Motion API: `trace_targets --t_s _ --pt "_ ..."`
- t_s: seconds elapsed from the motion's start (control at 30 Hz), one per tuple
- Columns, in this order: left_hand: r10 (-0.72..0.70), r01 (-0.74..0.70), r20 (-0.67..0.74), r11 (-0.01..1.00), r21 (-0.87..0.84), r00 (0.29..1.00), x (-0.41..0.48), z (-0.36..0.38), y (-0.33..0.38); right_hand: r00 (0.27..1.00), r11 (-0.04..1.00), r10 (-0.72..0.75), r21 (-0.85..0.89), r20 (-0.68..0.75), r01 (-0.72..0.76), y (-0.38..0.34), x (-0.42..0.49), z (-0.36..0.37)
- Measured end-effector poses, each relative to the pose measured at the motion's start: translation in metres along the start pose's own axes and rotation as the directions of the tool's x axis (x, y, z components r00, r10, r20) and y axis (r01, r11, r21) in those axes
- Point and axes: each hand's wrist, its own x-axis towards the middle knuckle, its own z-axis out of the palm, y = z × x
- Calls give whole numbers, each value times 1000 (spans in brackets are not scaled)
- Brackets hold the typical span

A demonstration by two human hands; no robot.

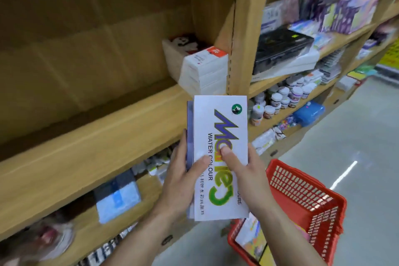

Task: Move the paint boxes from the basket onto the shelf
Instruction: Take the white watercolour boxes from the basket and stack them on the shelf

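Note:
Both hands hold a stack of white water colour paint boxes (218, 136) in front of the wooden shelf (97, 136). My left hand (183, 170) grips the stack's left side, thumb on the top box. My right hand (244, 173) grips the right side, thumb pressed on the lid. A red plastic basket (302, 196) stands on the floor at the lower right, with more boxes (250, 235) lying inside it. On the shelf board, at its right end, sits a pile of white boxes (203, 71).
An upright wooden post (244, 28) divides the shelf bays. The right bay holds a black case (280, 47), small paint jars (280, 97) and a blue packet (308, 112). Lower shelves carry packaged goods (118, 196). Grey floor (356, 136) lies to the right.

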Motion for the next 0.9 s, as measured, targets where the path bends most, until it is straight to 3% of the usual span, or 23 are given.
trace_targets --t_s 0.23,0.4,0.5,0.6,0.7,0.9 --pt "139 -92 -201 970 226 970 28 -85 59 988 999 5 -32 155 0 -29 59 106" --pt "69 5 -262 963 270 963 66 -115 70 978 996 20 -85 205 -2 -32 105 138" --pt "7 67 -293 968 242 956 86 -122 65 974 990 86 -130 209 -59 -31 134 142" --pt "-93 118 -308 991 64 947 105 -128 56 960 969 161 -222 228 -109 -30 160 143" --pt "-144 130 -296 989 -67 944 122 -137 45 926 972 220 -155 307 -179 -26 180 142" --pt "-75 98 -268 993 73 960 120 -152 46 895 967 256 -103 365 -235 -6 176 134"
